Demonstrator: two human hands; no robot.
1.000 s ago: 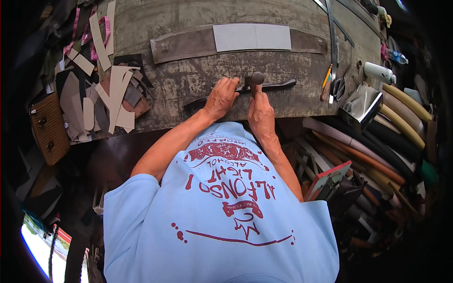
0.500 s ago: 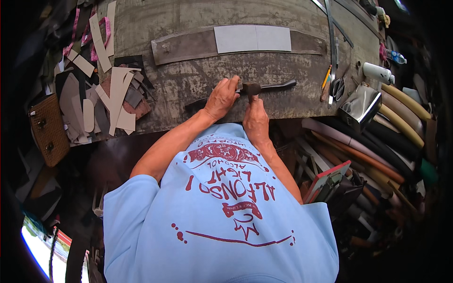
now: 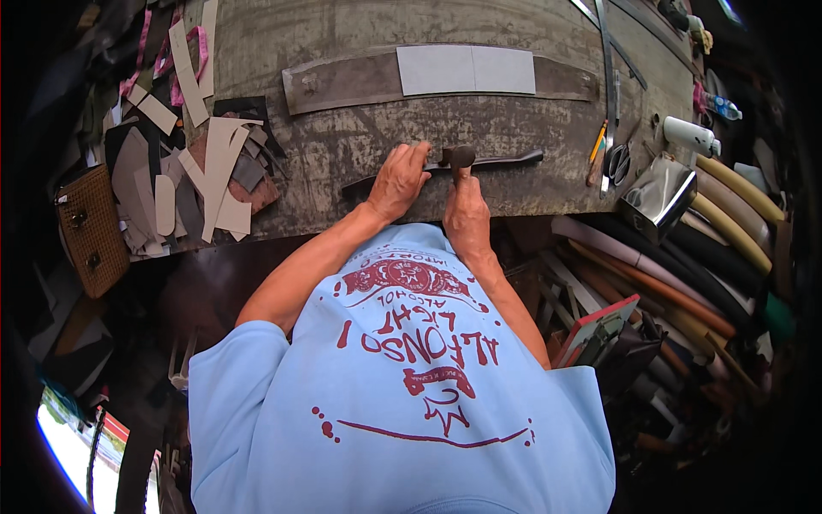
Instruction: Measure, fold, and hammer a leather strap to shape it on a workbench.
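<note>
A long dark leather strip (image 3: 509, 161) with a widened rounded end lies across the worktable near its front edge. My left hand (image 3: 399, 182) has its fingers curled together over the strip's middle, pressing or gripping it; the fingertips are partly hidden. In my right hand (image 3: 467, 212) is a hammer, gripped by its short visible handle. The hammer head (image 3: 462, 157) is over the strip, just right of my left fingers. Whether it touches the strip I cannot tell.
Beyond my hands lies a long brown panel (image 3: 342, 86) bearing a white rectangular sheet (image 3: 467, 70). Leather and card scraps (image 3: 145, 184) pile up at left, beside a woven brown pouch (image 3: 92, 231). Scissors (image 3: 616, 163), a shiny metal tin (image 3: 659, 197) and rolled material (image 3: 736, 201) are at right.
The view has shifted slightly, so the table things sit a little farther right. The hammer head has tilted or lifted a little over the strip. My left hand stays on the strip.
</note>
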